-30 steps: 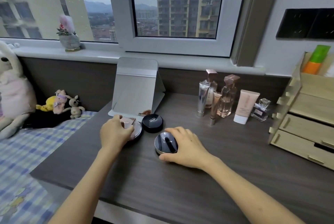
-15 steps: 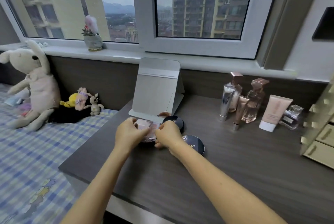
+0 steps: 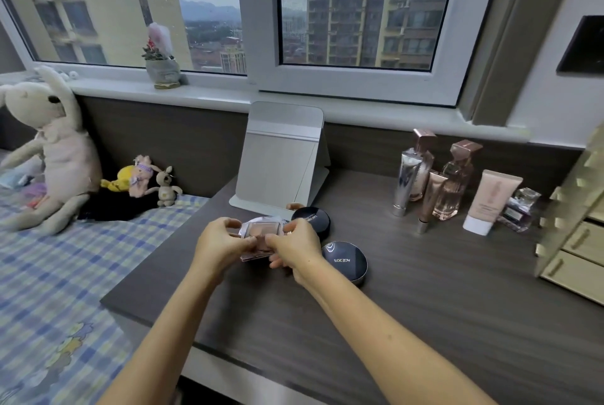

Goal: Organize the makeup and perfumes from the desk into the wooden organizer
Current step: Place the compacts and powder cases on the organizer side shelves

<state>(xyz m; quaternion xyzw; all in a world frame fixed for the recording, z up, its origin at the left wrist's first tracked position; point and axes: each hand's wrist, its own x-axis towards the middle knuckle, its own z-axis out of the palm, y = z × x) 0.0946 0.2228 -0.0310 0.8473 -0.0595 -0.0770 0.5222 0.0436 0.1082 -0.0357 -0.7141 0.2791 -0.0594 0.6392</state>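
Pinching pink palette (image 3: 261,232) w/ left hand (image 3: 219,247) + right hand (image 3: 295,252), fingers curled on opposite edges. Prob light, rigid, slick plastic, hinge fragile; grip by side edges.

A dark wood-grain surface (image 3: 425,306) carries everything here. Just past the right hand (image 3: 294,251) sits a round black compact (image 3: 313,218), and right beside that hand's wrist a round dark compact with silver lettering (image 3: 344,262). Beyond both hands stands a grey folding mirror (image 3: 281,159). Well off to the right hand's side, a row lines the back wall: a silver tube (image 3: 407,182), a slim beige tube (image 3: 429,202), a pink glass perfume bottle (image 3: 456,182), a beige tube with a white cap (image 3: 490,202) and a small clear bottle (image 3: 521,208). Farther right stands a pale wooden drawer organizer (image 3: 578,241). Left of the left hand (image 3: 222,247), a blue checked bed (image 3: 49,274) holds a cream plush rabbit (image 3: 62,156).
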